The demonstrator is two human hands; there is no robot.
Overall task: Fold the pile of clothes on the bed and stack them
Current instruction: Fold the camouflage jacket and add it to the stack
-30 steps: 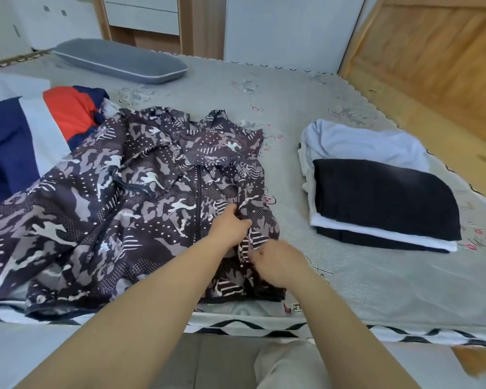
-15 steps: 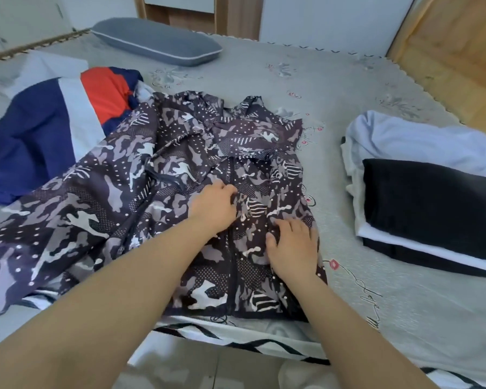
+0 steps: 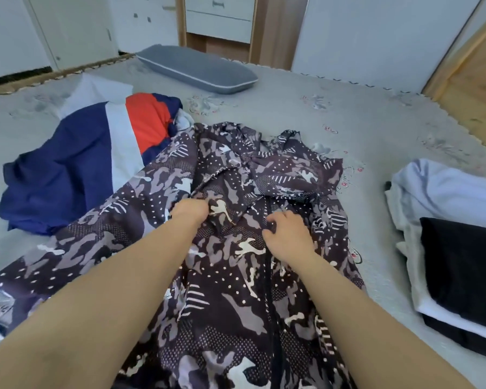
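Observation:
A dark camouflage-print jacket [image 3: 236, 290] lies spread front-up across the bed, its zip running down the middle. My left hand [image 3: 190, 211] grips a fold of the jacket's left front near the chest. Just right of the zip, my right hand [image 3: 288, 234] rests on the cloth with its fingers curled into it. A navy, white and red garment [image 3: 76, 169] lies unfolded at the left, partly under the jacket's sleeve. At the right edge sits a stack of folded clothes [image 3: 455, 248]: pale blue, white and black pieces.
A grey pillow [image 3: 197, 68] lies at the far side of the grey patterned bed sheet [image 3: 348, 119]. Behind it stand white cupboards and a wooden drawer unit [image 3: 219, 18]. A wooden panel [image 3: 472, 80] runs along the right.
Both hands have moved up the jacket from its hem toward the chest, either side of the zip. The camera has come closer and tilted up.

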